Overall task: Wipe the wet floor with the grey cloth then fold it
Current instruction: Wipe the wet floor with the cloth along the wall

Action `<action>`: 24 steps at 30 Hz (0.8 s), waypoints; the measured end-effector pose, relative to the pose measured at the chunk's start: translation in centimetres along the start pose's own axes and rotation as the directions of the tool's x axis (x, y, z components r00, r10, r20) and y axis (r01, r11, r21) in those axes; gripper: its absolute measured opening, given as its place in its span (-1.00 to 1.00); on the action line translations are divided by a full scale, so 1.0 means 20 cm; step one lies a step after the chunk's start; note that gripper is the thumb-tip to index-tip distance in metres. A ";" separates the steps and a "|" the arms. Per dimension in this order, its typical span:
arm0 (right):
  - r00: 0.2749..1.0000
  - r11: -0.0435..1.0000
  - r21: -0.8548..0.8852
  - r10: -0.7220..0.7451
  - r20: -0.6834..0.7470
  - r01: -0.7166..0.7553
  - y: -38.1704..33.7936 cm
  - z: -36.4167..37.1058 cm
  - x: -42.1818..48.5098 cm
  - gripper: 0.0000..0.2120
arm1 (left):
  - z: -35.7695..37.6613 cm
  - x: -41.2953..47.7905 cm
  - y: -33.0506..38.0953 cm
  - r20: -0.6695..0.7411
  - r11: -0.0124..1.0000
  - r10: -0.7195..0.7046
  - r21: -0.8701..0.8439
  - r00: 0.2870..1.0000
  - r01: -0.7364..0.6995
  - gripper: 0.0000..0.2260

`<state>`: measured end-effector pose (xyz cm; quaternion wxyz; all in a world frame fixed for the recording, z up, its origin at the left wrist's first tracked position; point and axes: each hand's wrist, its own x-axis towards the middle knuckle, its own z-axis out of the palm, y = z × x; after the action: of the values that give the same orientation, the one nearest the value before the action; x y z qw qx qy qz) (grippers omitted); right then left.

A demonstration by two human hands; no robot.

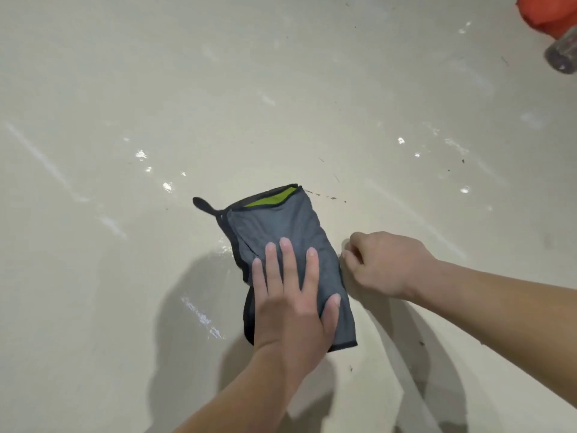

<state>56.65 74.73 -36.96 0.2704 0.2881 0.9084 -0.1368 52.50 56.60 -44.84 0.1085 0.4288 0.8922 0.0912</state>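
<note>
Folded grey cloth (281, 220) lies on the wet floor (125, 89), left hand (293, 295) flat and spread, pressing the cloth's near half, right hand (384, 264) curled just beside the cloth's right edge, cannot tell if it pinches it.

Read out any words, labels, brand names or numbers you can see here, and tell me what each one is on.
There is no readable text in this view.
The grey cloth shows only black edging, a hanging loop and a lime-green inner side.
The floor has only wet streaks and dark specks.
The red object and the grey object beside it are cut off and blurred, and no lettering shows.
</note>
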 end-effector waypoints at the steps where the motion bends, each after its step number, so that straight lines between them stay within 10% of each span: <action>1: 1.000 1.000 -0.005 0.009 0.018 -0.008 0.01 0.01 -0.03 -0.73 | 0.01 -0.01 0.00 -0.001 1.000 0.022 0.013 1.000 -0.022 -0.34; 15: 0.958 0.967 0.123 0.194 0.210 -0.222 0.45 0.03 -0.37 -0.62 | 0.04 0.07 0.39 0.186 0.940 0.309 0.089 0.933 -0.329 -0.31; 24: 0.966 0.980 0.078 0.166 0.200 -0.184 1.06 0.19 -0.99 -0.67 | 0.16 -0.09 0.76 0.318 0.735 0.627 0.058 0.711 -0.675 -0.30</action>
<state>84.45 81.10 -30.76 0.3539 0.3654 0.8413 -0.1831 65.74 64.85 -43.73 0.1562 0.7325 0.6625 -0.0138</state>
